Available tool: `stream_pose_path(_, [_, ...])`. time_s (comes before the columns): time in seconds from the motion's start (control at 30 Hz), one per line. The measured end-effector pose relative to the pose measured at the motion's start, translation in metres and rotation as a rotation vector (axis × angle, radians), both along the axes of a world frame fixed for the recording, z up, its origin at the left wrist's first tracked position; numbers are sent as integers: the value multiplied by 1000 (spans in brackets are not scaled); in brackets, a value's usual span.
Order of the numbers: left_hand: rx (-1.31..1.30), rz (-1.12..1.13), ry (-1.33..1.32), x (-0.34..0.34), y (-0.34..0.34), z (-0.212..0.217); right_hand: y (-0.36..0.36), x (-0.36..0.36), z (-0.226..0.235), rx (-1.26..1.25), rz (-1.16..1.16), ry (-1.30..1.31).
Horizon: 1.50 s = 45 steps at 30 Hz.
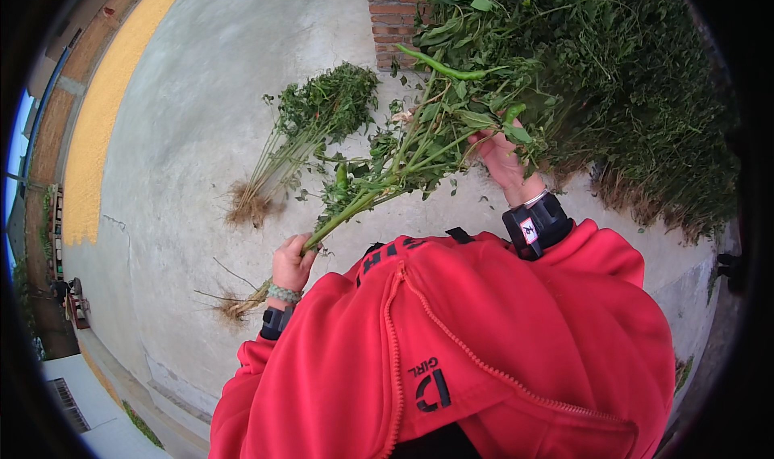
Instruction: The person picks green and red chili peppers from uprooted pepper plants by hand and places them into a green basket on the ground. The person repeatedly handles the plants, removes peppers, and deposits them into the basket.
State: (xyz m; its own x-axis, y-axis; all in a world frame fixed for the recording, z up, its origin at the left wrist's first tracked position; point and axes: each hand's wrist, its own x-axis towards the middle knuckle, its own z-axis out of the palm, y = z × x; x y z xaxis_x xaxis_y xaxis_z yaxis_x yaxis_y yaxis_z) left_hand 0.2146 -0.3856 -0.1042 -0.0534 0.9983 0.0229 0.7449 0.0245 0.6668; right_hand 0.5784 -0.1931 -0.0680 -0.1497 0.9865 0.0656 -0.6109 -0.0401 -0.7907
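The left hand (292, 263) is clamped around the stems of the pepper plant (364, 201), just above its roots, and the plant's long axis slants from there up and rightward over the concrete ground (185, 120). The right hand (501, 161) is nearer the leafy end, with the long green pepper (450, 70) lying beyond it, up and to its left; leaves hide its fingertips, so I cannot tell whether they close on anything.

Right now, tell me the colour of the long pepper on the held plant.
The long pepper is bright green, seen best in the head view.
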Motion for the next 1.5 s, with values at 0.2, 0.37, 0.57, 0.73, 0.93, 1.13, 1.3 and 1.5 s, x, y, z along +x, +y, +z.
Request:
stream_pose_path(0.2, [39,-66,164,27,6,8,13,71,-19,160,76,-659])
stream_pose_path(0.37, [-8,-180,227,76,17,18,-3,141,-21,336,181,-1236])
stream_pose_path(0.57, [-113,-240,171,105,25,18,-14,188,-45,198,254,-1179])
stream_pose_path(0.73, [38,-233,143,89,36,10,-10,213,-31,-38,233,-1218])
stream_pose_path(0.93, [154,-165,270,65,54,7,-21,161,81,483,-502,-1430])
stream_pose_path(1.13, [315,-107,425,30,86,12,2,63,106,521,-426,-1873])
stream_pose_path(1.3, [359,-105,520,-9,100,14,8,43,99,660,-334,-1550])
stream_pose_path(1.5, [347,-76,520,-36,106,13,8,33,84,424,-171,-1158])
